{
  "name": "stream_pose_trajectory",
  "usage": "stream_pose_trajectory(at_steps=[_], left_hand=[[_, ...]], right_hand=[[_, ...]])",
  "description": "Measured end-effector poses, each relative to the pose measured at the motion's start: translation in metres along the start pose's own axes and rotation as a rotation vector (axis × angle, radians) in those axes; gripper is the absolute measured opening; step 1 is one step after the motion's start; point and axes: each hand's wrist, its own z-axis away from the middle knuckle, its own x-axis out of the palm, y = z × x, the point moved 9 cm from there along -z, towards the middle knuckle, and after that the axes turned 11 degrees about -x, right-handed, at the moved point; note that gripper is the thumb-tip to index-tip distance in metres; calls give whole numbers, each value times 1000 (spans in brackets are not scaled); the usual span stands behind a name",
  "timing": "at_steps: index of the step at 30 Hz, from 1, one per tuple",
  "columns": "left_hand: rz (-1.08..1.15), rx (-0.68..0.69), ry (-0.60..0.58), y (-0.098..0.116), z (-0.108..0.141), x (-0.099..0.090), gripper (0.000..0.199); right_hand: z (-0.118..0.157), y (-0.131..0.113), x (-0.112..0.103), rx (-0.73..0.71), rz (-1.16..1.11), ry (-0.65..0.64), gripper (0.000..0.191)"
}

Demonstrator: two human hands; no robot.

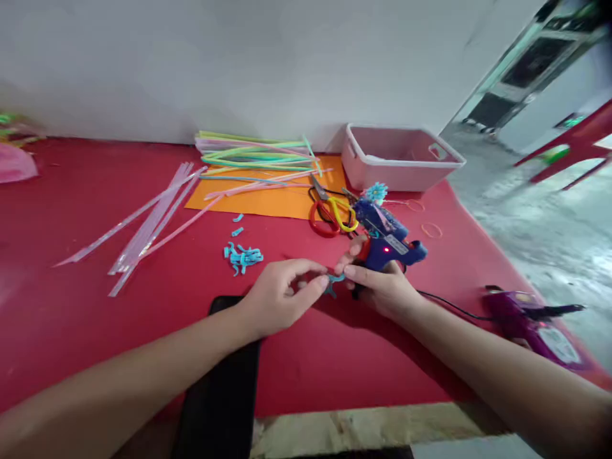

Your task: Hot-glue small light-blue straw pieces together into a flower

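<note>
My left hand (284, 296) pinches a small blue pipe-cleaner shape (331, 290) between thumb and fingertips, above the red tabletop. My right hand (392, 293) is closed round a dark blue glue gun (388, 250) with a lit red light, its thumb and fingertips also at the blue shape's right end. Part of the gun's handle is hidden by the hand. Left of the hands lies a small heap of bent blue pipe-cleaner pieces (243, 257). Just behind the gun shows a fuzzy blue flower (375, 192).
Scissors (325, 210) with red and yellow handles lie on an orange sheet (258, 203) beside bundled pipe cleaners (253, 153). Clear glue sticks or strips (153, 223) are at left. A pink basket (401, 172) stands behind. A black cord (454, 306) runs to a purple power strip (530, 325). A black phone-like slab (220, 389) lies in front.
</note>
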Motion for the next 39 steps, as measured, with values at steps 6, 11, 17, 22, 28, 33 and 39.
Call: stream_pose_trajectory(at_steps=[6,11,17,22,28,33,39], left_hand=[[382,-322,-395,-19,-3,26,33],[468,-388,-470,-23,-2,34,25],[413,-426,-519,-26,0,38,23],[372,-431,-556,-23,2,39,21],[403,-393,-563,-21,1,38,26],[293,-422,-587,-22,3,40,29],[260,-445,-570,-24,4,38,27]], right_hand=[[3,-1,-2,4,73,-35,42],[2,-3,-1,-28,128,-105,40],[1,-2,-4,-56,186,-138,38],[2,-6,0,-76,196,-162,37],[4,-12,5,-103,223,-171,33],[7,-15,10,-140,276,-219,26],[9,-17,9,-172,366,-227,23]])
